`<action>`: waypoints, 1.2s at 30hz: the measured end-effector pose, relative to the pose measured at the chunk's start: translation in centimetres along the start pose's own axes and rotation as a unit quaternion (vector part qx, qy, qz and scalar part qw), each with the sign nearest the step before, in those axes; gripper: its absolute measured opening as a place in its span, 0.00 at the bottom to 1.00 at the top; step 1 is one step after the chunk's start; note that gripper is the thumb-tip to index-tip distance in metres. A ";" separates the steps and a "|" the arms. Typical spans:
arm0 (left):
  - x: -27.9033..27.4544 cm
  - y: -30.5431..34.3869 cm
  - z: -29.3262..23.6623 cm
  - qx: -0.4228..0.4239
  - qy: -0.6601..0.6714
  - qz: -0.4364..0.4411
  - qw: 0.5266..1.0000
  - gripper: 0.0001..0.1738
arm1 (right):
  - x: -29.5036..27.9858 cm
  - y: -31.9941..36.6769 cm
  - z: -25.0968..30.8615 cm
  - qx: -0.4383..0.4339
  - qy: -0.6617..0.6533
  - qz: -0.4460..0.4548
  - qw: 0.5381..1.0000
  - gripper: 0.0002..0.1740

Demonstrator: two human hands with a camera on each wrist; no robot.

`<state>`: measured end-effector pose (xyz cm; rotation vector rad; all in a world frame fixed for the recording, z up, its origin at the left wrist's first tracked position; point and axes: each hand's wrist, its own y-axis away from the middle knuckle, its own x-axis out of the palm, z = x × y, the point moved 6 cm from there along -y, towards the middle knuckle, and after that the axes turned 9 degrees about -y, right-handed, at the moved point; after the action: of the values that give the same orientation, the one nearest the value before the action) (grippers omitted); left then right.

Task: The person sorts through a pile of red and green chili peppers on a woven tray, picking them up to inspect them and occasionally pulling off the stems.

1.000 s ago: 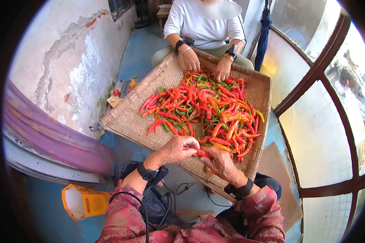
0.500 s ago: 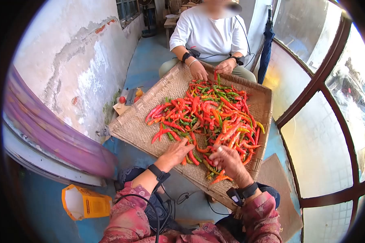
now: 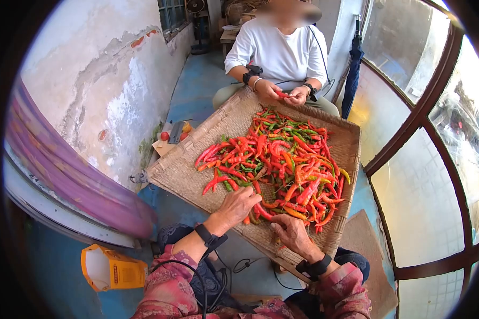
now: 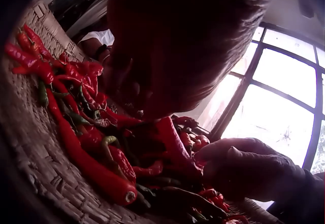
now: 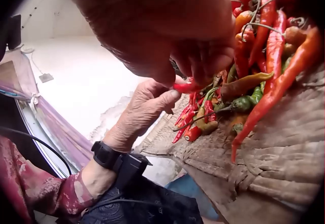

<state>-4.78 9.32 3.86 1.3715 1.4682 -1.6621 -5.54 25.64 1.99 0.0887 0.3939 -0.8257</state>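
Observation:
Over the near edge of the pepper pile, a red chili pepper (image 3: 263, 212) spans between my two hands. My left hand (image 3: 233, 209) holds one end with thumb and fingers. At its other end my right hand (image 3: 294, 235) pinches it, fingers bent down. In the right wrist view the same red chili (image 5: 187, 86) shows between the left thumb and the right fingers. The left wrist view has it as a red chili (image 4: 175, 145) reaching toward the right hand (image 4: 244, 165). A large woven tray (image 3: 178, 173) bears the heap of red, orange and green chilies (image 3: 282, 159).
Across the tray a person in a white shirt (image 3: 282, 53) holds a red chili in both hands. An orange box (image 3: 123, 270) stands on the floor at left. Tomatoes (image 3: 165, 136) lie beside the tray. Windows (image 3: 420, 191) line the right; cables (image 3: 243, 263) hang below.
My hands held a red chili together, then moved apart over the pile, and now meet on a red chili. The other person has lifted a chili from the heap. The head view has tilted up.

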 end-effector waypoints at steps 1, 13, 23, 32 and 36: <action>-0.5 -0.2 -0.2 0.000 0.000 0.000 1.000 0.10 | -0.3 -0.1 0.1 -0.013 0.039 -0.029 0.999 0.15; 0.6 -0.2 -2.4 -0.070 0.353 0.119 0.925 0.08 | 0.6 -0.2 -1.7 -0.027 0.109 -0.022 0.993 0.16; 3.3 0.0 4.4 -0.296 0.576 0.020 0.762 0.11 | 1.4 0.0 -1.3 -0.032 -0.023 0.096 0.995 0.07; 2.9 0.4 4.0 -0.078 -0.018 0.084 0.993 0.09 | -5.3 -2.0 -0.8 0.056 -0.392 -0.180 0.901 0.20; 4.4 0.4 3.5 -0.100 0.026 0.079 0.992 0.06 | -1.1 -0.2 -0.7 0.085 -0.222 0.018 0.971 0.16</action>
<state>-7.12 6.98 -0.69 1.3901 1.4709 -1.3524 -6.55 26.44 1.79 0.0669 -0.1014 -0.8167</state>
